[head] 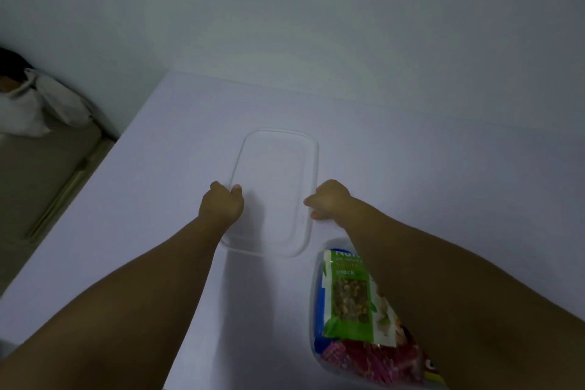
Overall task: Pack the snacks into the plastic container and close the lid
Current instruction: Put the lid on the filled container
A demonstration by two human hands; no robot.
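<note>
White table (pixel 411 168) by a plain wall | clear lid (pixel 278 168) flat at centre | left hand (pixel 223 204) grips its left edge | right hand (pixel 330 199) pinches its right edge | snacks (pixel 348 294) in container (pixel 313 288), near right, under right forearm
</note>
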